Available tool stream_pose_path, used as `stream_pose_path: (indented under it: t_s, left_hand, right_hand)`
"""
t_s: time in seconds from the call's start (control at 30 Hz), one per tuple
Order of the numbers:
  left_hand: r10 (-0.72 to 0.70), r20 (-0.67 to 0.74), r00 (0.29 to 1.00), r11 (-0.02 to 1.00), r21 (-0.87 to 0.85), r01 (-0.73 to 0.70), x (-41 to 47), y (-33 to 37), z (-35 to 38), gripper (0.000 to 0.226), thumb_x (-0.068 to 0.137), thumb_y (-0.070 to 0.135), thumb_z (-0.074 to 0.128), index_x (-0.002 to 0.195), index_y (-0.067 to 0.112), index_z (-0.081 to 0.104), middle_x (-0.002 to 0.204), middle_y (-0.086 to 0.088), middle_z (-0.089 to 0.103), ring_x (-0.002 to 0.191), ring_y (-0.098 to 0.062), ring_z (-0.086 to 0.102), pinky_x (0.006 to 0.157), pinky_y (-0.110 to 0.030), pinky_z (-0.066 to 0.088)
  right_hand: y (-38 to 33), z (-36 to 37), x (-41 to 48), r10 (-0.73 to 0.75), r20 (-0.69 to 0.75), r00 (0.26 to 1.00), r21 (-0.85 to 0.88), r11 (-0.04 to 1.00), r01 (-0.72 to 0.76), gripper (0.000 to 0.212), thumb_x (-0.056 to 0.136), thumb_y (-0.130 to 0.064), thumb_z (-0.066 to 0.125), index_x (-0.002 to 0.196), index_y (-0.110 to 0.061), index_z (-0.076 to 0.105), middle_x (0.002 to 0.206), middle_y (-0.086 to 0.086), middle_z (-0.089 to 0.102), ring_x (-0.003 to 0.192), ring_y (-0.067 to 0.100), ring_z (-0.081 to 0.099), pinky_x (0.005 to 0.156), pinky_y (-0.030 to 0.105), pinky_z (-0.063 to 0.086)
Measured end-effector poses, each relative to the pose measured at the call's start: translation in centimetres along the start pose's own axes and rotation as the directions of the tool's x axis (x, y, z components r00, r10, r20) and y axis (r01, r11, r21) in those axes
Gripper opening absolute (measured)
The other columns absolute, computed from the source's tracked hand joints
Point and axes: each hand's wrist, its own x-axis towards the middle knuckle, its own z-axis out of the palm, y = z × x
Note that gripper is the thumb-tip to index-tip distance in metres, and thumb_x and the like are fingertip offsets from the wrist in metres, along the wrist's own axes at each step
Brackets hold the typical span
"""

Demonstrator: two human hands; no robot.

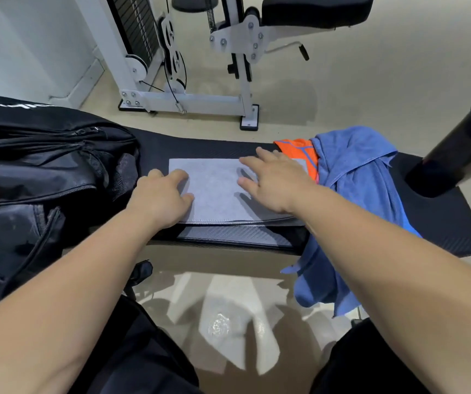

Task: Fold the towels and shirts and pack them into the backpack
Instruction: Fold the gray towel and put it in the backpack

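**Pressing flat, nothing clamped**

My right hand [271, 182] lies flat with fingers spread. My left hand [160, 196] rests bent fingertips on the smooth grey folded rectangular towel [214, 191]. It lies on the textured black padded bench [441, 223], between the black fabric backpack [44, 166] and the crumpled blue cloth [356, 177].

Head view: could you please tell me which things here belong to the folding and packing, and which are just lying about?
For the job: grey towel, pressed by the left hand and right hand; orange shirt; blue cloth; backpack.

Just there: bench under it all; weight machine; black roller pad.
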Motion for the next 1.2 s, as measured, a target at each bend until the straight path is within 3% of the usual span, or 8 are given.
stream_pose_path:
  t_s: [0.17, 0.33, 0.47, 0.6, 0.8, 0.97, 1.1, 1.2]
  left_hand:
    - [-0.01, 0.008, 1.0, 0.988, -0.154, 0.011, 0.9, -0.7, 0.4, 0.059, 0.087, 0.049, 0.067, 0.142, 0.039, 0.048, 0.13, -0.013, 0.045, 0.122, -0.037, 0.048, 0.104, -0.042, 0.041]
    - [0.015, 0.056, 0.998, 0.971, -0.238, -0.001, 2.0, -1.1, -0.4, 0.062, 0.079, 0.041, 0.078, 0.136, 0.038, 0.053, 0.131, -0.003, 0.056, 0.118, -0.027, 0.054, 0.098, -0.036, 0.045]
    - [0.008, 0.044, 0.999, 0.913, -0.408, 0.01, 2.6, -1.0, -0.5, 0.054, 0.077, 0.022, 0.081, 0.125, 0.036, 0.06, 0.105, 0.01, 0.056, 0.094, -0.016, 0.055, 0.076, -0.028, 0.04]
    - [-0.046, -0.026, 0.999, 0.814, -0.581, 0.023, 2.6, -1.0, 0.2, 0.054, 0.075, 0.0, 0.07, 0.116, 0.034, 0.065, 0.081, 0.004, 0.05, 0.064, -0.013, 0.047, 0.055, -0.024, 0.036]
    - [-0.059, 0.041, 0.997, 0.761, -0.645, 0.071, 2.1, -2.3, 0.3, 0.064, 0.074, 0.004, 0.076, 0.123, 0.042, 0.061, 0.113, 0.0, 0.064, 0.096, -0.022, 0.065, 0.088, -0.04, 0.056]
    - [-0.01, 0.119, 0.993, 0.633, -0.768, 0.098, 1.5, -3.3, 0.0, 0.057, 0.069, 0.011, 0.082, 0.113, 0.044, 0.067, 0.099, -0.011, 0.061, 0.088, -0.029, 0.059, 0.091, -0.037, 0.052]
    - [0.049, 0.144, 0.988, 0.457, -0.883, 0.106, 0.8, -3.4, -0.4, 0.057, 0.082, -0.01, 0.071, 0.123, 0.028, 0.066, 0.12, -0.013, 0.068, 0.101, -0.015, 0.064, 0.097, -0.032, 0.053]
    - [0.032, 0.094, 0.995, 0.321, -0.944, 0.078, 0.2, -3.1, -0.8, 0.058, 0.083, -0.017, 0.065, 0.127, 0.02, 0.066, 0.117, -0.015, 0.072, 0.097, -0.021, 0.069, 0.086, -0.03, 0.058]
  right_hand:
    - [-0.5, 4.2, 1.3, 0.124, 0.109, 0.986, -0.054, 0.991, -0.119, 0.073, 0.093, -0.077, 0.019, 0.156, -0.05, -0.005, 0.165, -0.003, -0.025, 0.15, 0.037, -0.024, 0.116, 0.067, -0.011]
    - [-0.3, 6.7, 0.8, 0.139, -0.046, 0.989, -0.094, 0.985, -0.143, 0.074, 0.089, -0.081, 0.007, 0.154, -0.051, -0.01, 0.165, -0.002, -0.026, 0.15, 0.035, -0.026, 0.114, 0.068, -0.013]
    - [-0.5, 6.9, 0.7, 0.152, -0.084, 0.985, -0.107, 0.981, -0.161, 0.079, 0.085, -0.085, 0.006, 0.155, -0.05, -0.01, 0.166, -0.001, -0.024, 0.151, 0.034, -0.025, 0.114, 0.068, -0.012]
    - [-0.4, 6.9, 0.6, 0.149, -0.1, 0.984, -0.088, 0.984, -0.158, 0.092, 0.079, -0.091, 0.006, 0.156, -0.044, -0.012, 0.166, -0.001, -0.024, 0.151, 0.033, -0.024, 0.115, 0.068, -0.011]
    - [-0.6, 6.3, 0.7, 0.154, -0.057, 0.986, -0.077, 0.984, -0.159, 0.098, 0.077, -0.092, 0.011, 0.158, -0.04, -0.007, 0.166, -0.001, -0.022, 0.151, 0.032, -0.024, 0.114, 0.069, -0.012]
    - [-1.6, 5.4, 1.7, 0.186, 0.002, 0.983, -0.013, 0.983, -0.186, 0.091, 0.082, -0.088, 0.017, 0.158, -0.041, -0.003, 0.166, -0.002, -0.022, 0.151, 0.033, -0.023, 0.112, 0.071, -0.013]
    - [-2.2, 6.9, 1.4, 0.193, -0.067, 0.979, -0.086, 0.976, -0.199, 0.089, 0.081, -0.088, 0.009, 0.156, -0.044, -0.011, 0.165, 0.001, -0.027, 0.149, 0.037, -0.028, 0.11, 0.072, -0.014]
    - [-2.5, 6.9, 1.5, 0.204, -0.073, 0.976, -0.079, 0.975, -0.21, 0.088, 0.08, -0.089, 0.008, 0.155, -0.047, -0.012, 0.164, 0.003, -0.028, 0.148, 0.039, -0.029, 0.11, 0.073, -0.013]
